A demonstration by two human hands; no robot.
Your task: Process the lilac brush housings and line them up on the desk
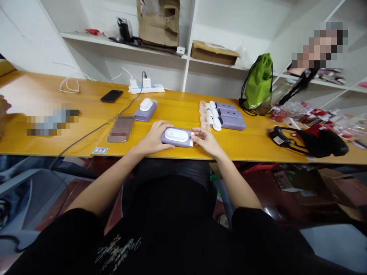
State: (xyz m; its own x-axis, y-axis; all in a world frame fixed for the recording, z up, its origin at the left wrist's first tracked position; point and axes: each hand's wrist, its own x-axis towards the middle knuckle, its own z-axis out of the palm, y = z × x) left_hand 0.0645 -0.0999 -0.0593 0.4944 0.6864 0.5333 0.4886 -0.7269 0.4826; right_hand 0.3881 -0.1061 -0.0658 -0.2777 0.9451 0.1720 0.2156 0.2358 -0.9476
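Observation:
A purple box with a white oval device on top point(176, 136) lies on the yellow table point(183, 110) near its front edge. My left hand point(153, 138) is wrapped round the box's left end. My right hand point(204, 139) touches its right end, fingers pinched at a small white flap there. Behind, a second purple box with a white device point(146, 109) stands alone. To the right lies a row of similar purple boxes point(231, 117) with white and peach pieces point(209, 114) beside them.
A black phone point(111, 96), a white power strip point(146, 88) with cables, a green drawstring bag point(258, 81), a black strap device point(311, 142) and red packets point(304, 114) lie on the table. White shelves with cardboard boxes point(159, 21) stand behind. Another person is at far right.

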